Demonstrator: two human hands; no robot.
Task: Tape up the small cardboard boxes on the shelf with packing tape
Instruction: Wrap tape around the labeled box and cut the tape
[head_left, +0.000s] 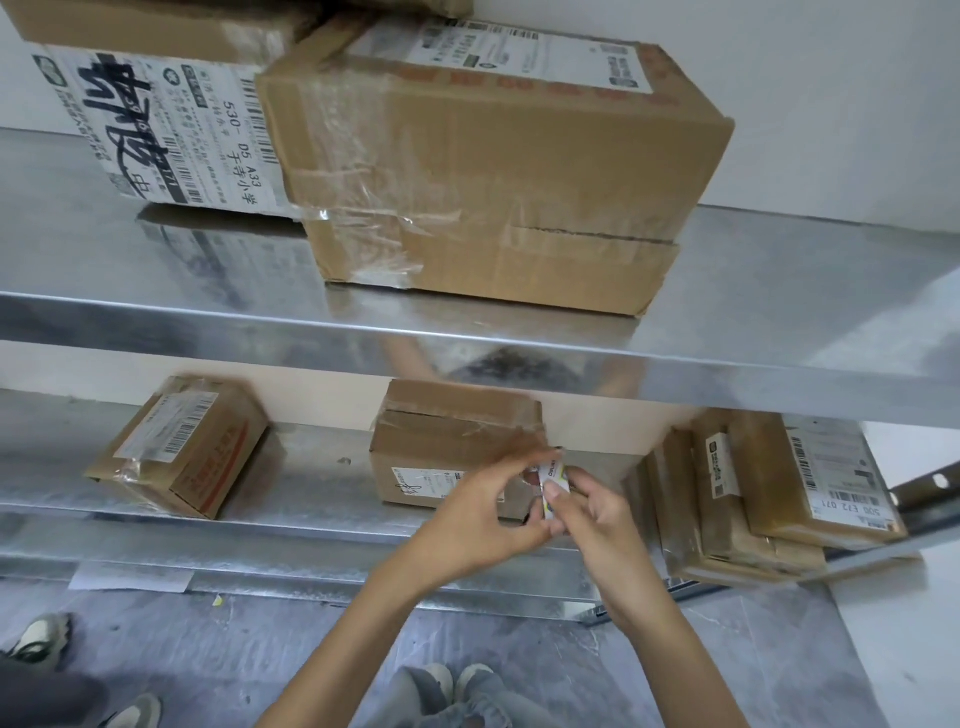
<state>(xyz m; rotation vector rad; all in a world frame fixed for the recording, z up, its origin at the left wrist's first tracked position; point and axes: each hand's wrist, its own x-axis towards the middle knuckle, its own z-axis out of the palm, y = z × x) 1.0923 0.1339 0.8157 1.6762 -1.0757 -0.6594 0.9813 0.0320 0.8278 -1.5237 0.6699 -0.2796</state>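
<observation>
A roll of clear packing tape (551, 486) with a white inner label sits between my two hands, in front of a small cardboard box (452, 436) at the middle of the lower shelf (311, 499). My right hand (597, 512) grips the roll from the right. My left hand (488, 512) pinches at the roll's edge with its fingertips. A strip of clear tape lies across the top of that box. Another small box (182, 447) lies tilted on the same shelf to the left.
A stack of flat taped parcels (769, 493) leans at the right end of the lower shelf. Two large boxes (493, 166) (156, 104) stand on the upper metal shelf (779, 374). My shoes (452, 686) and someone else's shoes (41, 636) are on the grey floor.
</observation>
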